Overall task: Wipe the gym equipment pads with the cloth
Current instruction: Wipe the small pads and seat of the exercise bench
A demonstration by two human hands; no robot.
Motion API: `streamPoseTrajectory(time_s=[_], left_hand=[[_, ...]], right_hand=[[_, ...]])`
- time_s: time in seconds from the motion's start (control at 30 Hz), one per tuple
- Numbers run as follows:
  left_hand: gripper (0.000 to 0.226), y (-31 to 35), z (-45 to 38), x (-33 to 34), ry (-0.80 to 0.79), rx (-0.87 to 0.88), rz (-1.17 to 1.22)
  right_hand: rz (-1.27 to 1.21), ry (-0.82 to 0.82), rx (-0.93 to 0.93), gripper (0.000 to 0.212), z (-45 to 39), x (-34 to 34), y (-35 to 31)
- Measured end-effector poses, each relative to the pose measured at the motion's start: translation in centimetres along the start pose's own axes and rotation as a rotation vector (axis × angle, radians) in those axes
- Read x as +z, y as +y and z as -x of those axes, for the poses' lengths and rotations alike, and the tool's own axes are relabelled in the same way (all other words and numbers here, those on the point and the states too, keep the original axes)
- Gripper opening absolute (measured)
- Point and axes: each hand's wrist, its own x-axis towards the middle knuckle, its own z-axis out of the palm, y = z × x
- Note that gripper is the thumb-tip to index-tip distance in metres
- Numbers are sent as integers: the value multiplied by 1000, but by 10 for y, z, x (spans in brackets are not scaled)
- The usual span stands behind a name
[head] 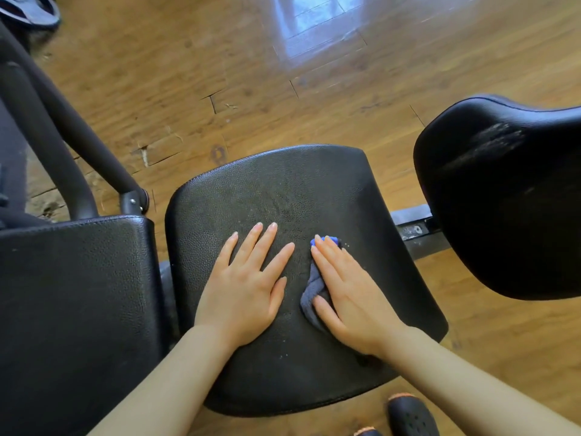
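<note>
Wiping underway on centre pad (283,190): right hand (352,291) presses cloth (314,287) flat, fingers straight; left hand (248,284) flat, bracing. Next: likely sweep untouched edges.

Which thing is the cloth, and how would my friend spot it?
Find the wide black pad in the middle, where both hands lie flat. Look under the right hand: the cloth is the small bunched blue-grey fabric peeking out past the fingertips and beside the thumb. It is the only soft, coloured thing there; the left hand covers only bare pad.
</note>
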Motion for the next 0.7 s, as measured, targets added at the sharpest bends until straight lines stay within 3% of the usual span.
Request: streamPoseTrajectory(time_s=[0.13, 0.33, 0.47, 0.6, 0.7], left_hand=[[50, 0, -1, 0, 6, -3, -4], [52, -2, -1, -1, -27, 11, -21], [53, -10, 4, -11, -29, -8, -45], [55, -23, 11, -17, -35, -66, -56], [56, -25, 13, -15, -41, -54, -64]], right_hand=[[-54, 44, 30, 71, -26, -3, -3], [-209, 67, 28, 76, 9, -11, 4], [-198, 225, 113, 55, 6, -19, -2], [-645, 149, 273, 17, -7, -45, -10], [-543, 88, 267, 10, -17, -42, -2]])
